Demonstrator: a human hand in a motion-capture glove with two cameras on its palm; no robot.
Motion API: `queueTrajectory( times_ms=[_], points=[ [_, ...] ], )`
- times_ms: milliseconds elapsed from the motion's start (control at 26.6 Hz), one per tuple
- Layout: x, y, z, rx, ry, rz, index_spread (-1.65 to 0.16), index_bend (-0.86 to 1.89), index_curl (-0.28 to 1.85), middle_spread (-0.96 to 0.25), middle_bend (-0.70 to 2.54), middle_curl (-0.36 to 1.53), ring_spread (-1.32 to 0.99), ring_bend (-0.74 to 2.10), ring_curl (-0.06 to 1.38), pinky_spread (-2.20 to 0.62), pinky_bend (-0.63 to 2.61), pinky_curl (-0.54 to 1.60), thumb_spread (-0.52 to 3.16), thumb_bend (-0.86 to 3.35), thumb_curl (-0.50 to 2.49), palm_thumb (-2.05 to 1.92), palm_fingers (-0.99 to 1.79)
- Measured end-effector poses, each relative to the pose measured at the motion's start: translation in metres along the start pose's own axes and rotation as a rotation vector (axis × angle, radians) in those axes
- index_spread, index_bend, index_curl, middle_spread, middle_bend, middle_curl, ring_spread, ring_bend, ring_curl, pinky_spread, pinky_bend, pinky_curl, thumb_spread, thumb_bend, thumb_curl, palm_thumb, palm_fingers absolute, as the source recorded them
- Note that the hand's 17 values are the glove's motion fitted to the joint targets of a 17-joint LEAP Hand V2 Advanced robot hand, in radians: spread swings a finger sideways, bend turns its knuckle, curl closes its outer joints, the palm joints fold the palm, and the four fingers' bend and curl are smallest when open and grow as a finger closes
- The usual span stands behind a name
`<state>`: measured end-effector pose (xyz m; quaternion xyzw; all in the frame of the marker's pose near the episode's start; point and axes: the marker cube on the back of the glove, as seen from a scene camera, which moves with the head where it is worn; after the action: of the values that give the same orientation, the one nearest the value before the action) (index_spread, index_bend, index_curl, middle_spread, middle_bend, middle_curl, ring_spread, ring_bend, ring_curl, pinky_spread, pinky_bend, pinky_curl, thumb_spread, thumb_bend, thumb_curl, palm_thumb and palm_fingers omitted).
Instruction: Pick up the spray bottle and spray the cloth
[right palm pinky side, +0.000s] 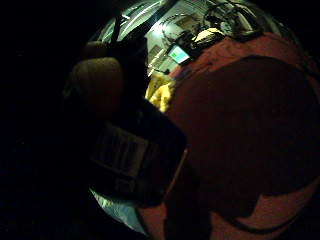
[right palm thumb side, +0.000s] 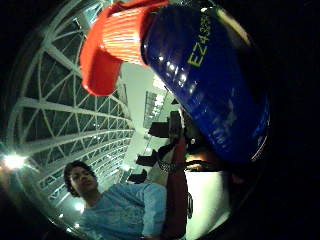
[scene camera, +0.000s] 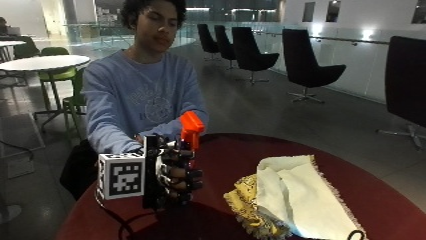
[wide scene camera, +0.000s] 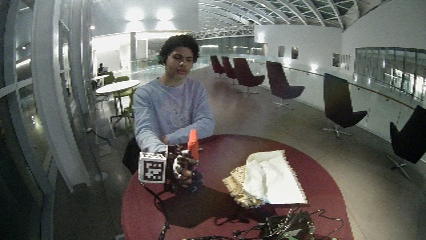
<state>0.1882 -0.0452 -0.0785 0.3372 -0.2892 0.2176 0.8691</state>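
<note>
A spray bottle with an orange trigger head (scene camera: 192, 128) and a dark blue body (right palm thumb side: 210, 75) is held upright above the round red table (scene camera: 373, 190). My gloved right hand (scene camera: 176, 172) grips the bottle's body, fingers curled round it. The same bottle (wide scene camera: 193, 140) shows in the wide outside view, with the hand (wide scene camera: 183, 172) below its head. A cream cloth with a yellow patterned fringe (scene camera: 293, 195) lies crumpled on the table, to the right of the hand and apart from it. In the little finger side palm view the bottle's label (right palm pinky side: 122, 150) fills the middle, with the cloth (right palm pinky side: 160, 92) beyond.
Cables and a dark device (wide scene camera: 279, 227) lie at the table's near edge. Black chairs (scene camera: 306, 65) stand along the far wall, and a white table with green chairs (scene camera: 43, 62) stands behind the person.
</note>
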Motion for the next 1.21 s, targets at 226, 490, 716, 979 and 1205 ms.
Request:
queueTrajectory(
  times_ms=[226, 490, 716, 979, 1205],
  points=[
    [-0.025, -0.007, 0.022, -0.145, -0.117, 0.023, -0.38, 0.02, 0.15, -0.05, 0.33, 0.42, -0.01, 0.64, 0.4, 0.26, 0.32, 0.36, 1.08, -0.02, 0.42, 0.74, 0.84],
    [-0.041, -0.015, 0.052, -0.318, -0.106, 0.087, -0.38, 0.04, 0.13, -0.05, 0.35, 0.43, -0.01, 0.66, 0.41, 0.24, 0.36, 0.37, 1.12, -0.02, 0.43, 0.72, 0.91],
    [-0.048, -0.023, 0.07, -0.406, -0.097, 0.2, -0.37, 0.04, 0.13, -0.04, 0.35, 0.43, -0.01, 0.67, 0.41, 0.22, 0.38, 0.38, 1.13, -0.02, 0.44, 0.71, 0.94],
    [-0.047, -0.024, 0.078, -0.494, -0.024, 0.323, -0.37, 0.04, 0.12, -0.03, 0.36, 0.44, 0.01, 0.67, 0.41, 0.22, 0.39, 0.38, 1.15, -0.01, 0.45, 0.71, 0.93],
    [-0.042, -0.026, 0.082, -0.501, -0.001, 0.393, -0.36, 0.04, 0.11, -0.03, 0.37, 0.44, 0.02, 0.67, 0.41, 0.23, 0.39, 0.38, 1.16, -0.02, 0.46, 0.71, 0.92]
  ],
)
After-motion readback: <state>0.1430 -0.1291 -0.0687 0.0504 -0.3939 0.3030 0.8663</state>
